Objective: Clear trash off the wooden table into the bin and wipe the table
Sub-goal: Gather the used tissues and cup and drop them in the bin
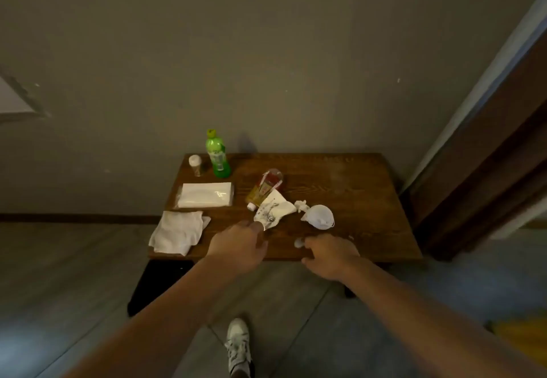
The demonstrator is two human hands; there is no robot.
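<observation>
The left hand (236, 244) reaches the printed paper wrapper (273, 213), fingers at its near corner; whether they pinch it I cannot tell. The right hand (331, 254), loosely curled, hovers beside a small white scrap (298, 242) on the wooden table (370, 200). Trash-gathering looks just begun; next, close on both pieces. No bin shows.

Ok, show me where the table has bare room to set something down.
Bare wood: the far right stretch of the table, beyond the face mask, and the right edge beside it. Crowded: the left side, with the green bottle, tissue pack and cloth, and the middle, with the wrapper.
</observation>
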